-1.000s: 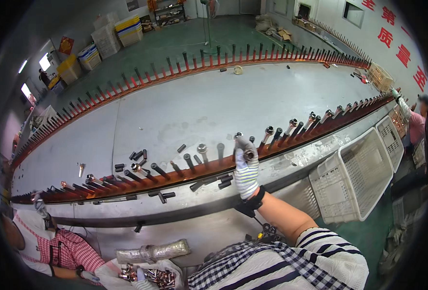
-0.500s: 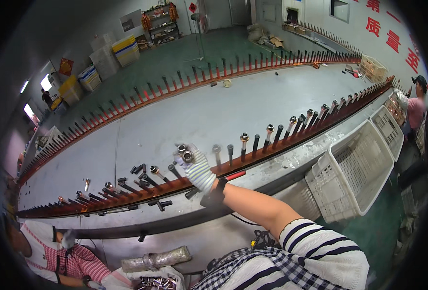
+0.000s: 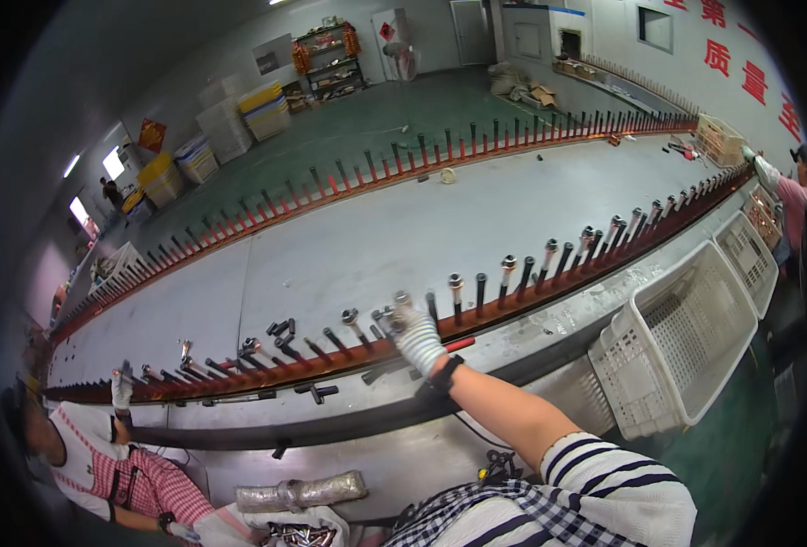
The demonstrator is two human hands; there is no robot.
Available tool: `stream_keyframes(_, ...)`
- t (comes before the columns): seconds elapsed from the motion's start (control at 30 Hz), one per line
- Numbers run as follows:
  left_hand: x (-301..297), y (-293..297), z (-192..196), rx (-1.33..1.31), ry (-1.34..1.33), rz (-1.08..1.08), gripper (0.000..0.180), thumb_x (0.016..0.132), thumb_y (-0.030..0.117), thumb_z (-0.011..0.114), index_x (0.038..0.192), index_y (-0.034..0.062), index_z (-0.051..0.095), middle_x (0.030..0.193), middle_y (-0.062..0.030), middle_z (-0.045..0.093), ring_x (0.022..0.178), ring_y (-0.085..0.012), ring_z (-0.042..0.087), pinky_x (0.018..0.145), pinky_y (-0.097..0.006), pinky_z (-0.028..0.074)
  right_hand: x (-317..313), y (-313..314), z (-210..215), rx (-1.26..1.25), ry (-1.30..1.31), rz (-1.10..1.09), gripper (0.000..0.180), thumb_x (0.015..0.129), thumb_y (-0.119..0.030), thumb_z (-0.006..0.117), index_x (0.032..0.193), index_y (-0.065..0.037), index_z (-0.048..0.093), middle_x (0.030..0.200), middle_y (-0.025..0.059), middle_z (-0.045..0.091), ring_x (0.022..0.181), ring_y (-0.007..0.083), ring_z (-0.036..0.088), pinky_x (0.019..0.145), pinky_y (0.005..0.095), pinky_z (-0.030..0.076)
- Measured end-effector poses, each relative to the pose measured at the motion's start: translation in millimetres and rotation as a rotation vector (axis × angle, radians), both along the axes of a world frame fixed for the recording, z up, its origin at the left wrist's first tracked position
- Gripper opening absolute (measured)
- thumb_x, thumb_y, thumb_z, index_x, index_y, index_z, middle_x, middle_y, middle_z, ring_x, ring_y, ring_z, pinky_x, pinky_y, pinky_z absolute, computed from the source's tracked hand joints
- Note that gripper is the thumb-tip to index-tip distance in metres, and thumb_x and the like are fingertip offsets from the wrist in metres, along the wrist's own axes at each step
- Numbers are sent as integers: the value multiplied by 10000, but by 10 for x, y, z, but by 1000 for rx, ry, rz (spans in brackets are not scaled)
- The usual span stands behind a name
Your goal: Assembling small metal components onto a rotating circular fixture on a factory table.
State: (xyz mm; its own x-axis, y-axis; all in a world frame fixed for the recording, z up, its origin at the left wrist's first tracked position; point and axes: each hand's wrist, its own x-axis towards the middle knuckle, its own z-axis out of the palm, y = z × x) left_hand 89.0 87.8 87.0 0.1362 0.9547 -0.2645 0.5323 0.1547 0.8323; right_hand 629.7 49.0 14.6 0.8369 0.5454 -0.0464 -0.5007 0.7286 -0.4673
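Metal fitting (image 3: 383, 321), likely stiff, is best gripped midway; right hand (image 3: 415, 335) seems closed around it, left hand unseen.

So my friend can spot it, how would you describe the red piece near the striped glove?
Find the metal table and follow its near rail to the right hand. Just past the black wristband lies the red piece, bright and sideways; neighbouring rods stand upright.

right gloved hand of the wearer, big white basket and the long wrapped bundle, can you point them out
Right gloved hand (image 3: 419, 340): head view, middle of the hand
White basket (image 3: 636, 378): head view, its outer wall
Wrapped bundle (image 3: 303, 493): head view, near its middle
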Motion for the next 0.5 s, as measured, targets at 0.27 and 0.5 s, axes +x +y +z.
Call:
stream_keyframes(0.27,-32,-86,287,109,-43,-23,369,977,202,487,1237,-55,541,1187,-187,613,1079,-263,570,959,-329,445,-471,170,579,-110,-154,253,300,920,-43,520,1219,-21,507,855,44,597,738,109,591,586,251,497)
stream_keyframes(0.5,-135,-109,118,43,519,-264,463,922,276,572,1248,-50,535,1155,-211,623,1061,-292,589,934,-348,458,-770,31,1255,-410,-1021,-182,248,888,-62,567,1134,-36,586,996,45,580,749,114,575,632,242,498)
